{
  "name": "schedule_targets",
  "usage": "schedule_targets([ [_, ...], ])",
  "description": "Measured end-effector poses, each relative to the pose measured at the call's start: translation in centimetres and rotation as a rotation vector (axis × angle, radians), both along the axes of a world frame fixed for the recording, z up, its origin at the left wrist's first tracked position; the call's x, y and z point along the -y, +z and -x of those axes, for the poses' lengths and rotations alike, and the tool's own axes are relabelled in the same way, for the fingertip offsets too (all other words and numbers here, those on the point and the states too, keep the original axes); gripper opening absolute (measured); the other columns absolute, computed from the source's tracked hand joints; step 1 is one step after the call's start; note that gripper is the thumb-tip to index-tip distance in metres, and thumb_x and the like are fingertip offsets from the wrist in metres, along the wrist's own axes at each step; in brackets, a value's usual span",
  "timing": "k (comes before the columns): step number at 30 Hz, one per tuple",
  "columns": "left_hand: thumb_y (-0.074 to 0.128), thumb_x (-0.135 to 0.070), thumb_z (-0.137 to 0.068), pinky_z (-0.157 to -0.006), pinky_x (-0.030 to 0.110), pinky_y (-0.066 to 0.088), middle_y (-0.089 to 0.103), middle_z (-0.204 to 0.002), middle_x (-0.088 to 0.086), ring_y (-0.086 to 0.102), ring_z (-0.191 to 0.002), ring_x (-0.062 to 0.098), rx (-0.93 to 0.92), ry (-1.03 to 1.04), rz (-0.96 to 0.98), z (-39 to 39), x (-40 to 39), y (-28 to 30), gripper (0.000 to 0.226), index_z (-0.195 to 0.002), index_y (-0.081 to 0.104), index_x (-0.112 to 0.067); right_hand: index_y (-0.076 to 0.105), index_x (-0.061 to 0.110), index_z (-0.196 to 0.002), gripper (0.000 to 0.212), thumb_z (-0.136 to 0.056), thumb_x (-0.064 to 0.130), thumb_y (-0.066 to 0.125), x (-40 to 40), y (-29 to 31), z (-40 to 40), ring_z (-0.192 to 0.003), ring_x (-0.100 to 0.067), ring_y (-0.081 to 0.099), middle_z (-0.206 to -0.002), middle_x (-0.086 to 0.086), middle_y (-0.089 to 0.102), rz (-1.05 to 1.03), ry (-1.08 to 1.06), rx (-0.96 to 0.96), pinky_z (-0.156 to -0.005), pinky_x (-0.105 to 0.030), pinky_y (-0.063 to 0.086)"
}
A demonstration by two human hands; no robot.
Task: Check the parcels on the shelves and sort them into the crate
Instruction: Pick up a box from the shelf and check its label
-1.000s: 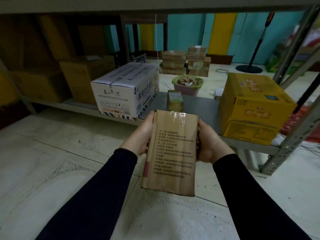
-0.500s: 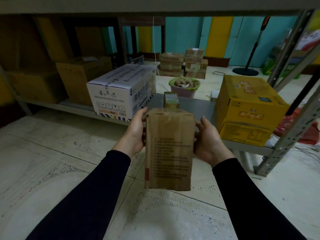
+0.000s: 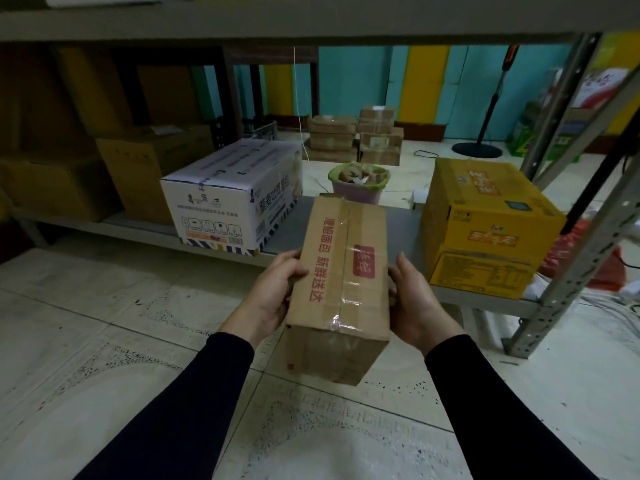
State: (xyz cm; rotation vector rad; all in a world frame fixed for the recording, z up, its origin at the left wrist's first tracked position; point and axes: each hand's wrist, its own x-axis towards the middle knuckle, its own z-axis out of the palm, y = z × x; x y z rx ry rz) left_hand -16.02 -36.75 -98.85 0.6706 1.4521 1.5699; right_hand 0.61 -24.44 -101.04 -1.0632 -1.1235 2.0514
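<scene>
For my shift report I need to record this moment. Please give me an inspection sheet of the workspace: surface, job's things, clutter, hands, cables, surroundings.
Surface: grey metal shelf, low above a pale tiled floor.
Job's things: taped brown parcel with red print, held in front of the shelf; no crate clearly seen.
Clutter: white carton and yellow carton on the shelf; brown cartons further left.
Hands: left hand and right hand hold the parcel by its sides.
Cables: white cables on the floor at right.
Surroundings: green-rimmed bin, stacked parcels, black stand, teal and yellow wall.
</scene>
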Motion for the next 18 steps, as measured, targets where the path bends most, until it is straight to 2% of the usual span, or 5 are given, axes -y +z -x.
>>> schedule_targets([
  [3,0.049,-0.003,-0.093,-0.09,0.048,0.051,0.067,-0.104,0.01,0.064,-0.094,0.025,-0.003,0.005,-0.009,0.3,0.1,-0.4,0.033,-0.124,0.052,-0.014,0.062,0.02,-0.132,0.058,-0.105,0.058,0.027,-0.1,-0.4,0.2,-0.098,-0.027,0.068,-0.107,-0.008,0.073,-0.017,-0.025,0.007,-0.088,-0.045,0.052],
  [6,0.047,0.007,-0.086,-0.071,0.036,0.052,0.067,-0.099,0.006,0.064,-0.088,0.021,-0.044,-0.03,0.011,0.5,0.6,-0.6,0.048,-0.127,0.052,-0.017,0.063,0.016,-0.127,0.059,-0.106,0.057,0.026,0.0,-0.4,0.3,-0.083,-0.021,0.068,-0.09,-0.004,0.074,-0.024,-0.021,0.033,-0.078,-0.039,0.053],
  [9,0.044,0.016,-0.082,-0.072,0.038,0.053,0.072,-0.098,0.007,0.068,-0.091,0.023,-0.169,-0.11,0.055,0.6,1.0,-0.8,0.061,-0.126,0.056,-0.025,0.059,0.022,-0.133,0.059,-0.104,0.062,0.027,0.0,-0.1,0.4,-0.106,-0.034,0.064,-0.116,-0.014,0.068,-0.008,-0.016,0.041,-0.095,-0.05,0.051],
  [13,0.048,0.018,-0.083,-0.079,0.043,0.056,0.074,-0.1,0.008,0.07,-0.098,0.027,-0.216,-0.158,0.067,0.4,0.7,-1.3,0.065,-0.131,0.054,-0.026,0.066,0.025,-0.11,0.058,-0.104,0.063,0.023,0.1,-0.3,0.2,-0.079,-0.024,0.058,-0.067,0.001,0.066,0.01,-0.002,0.04,-0.076,-0.039,0.045],
  [18,0.054,0.016,-0.082,-0.075,0.039,0.057,0.072,-0.103,0.006,0.071,-0.094,0.022,-0.263,-0.171,0.072,0.4,0.6,-1.7,0.076,-0.138,0.05,-0.035,0.068,0.023,-0.115,0.063,-0.101,0.067,0.025,0.0,-0.5,-0.1,-0.084,-0.026,0.058,-0.086,-0.006,0.066,-0.007,-0.012,0.042,-0.079,-0.04,0.044],
])
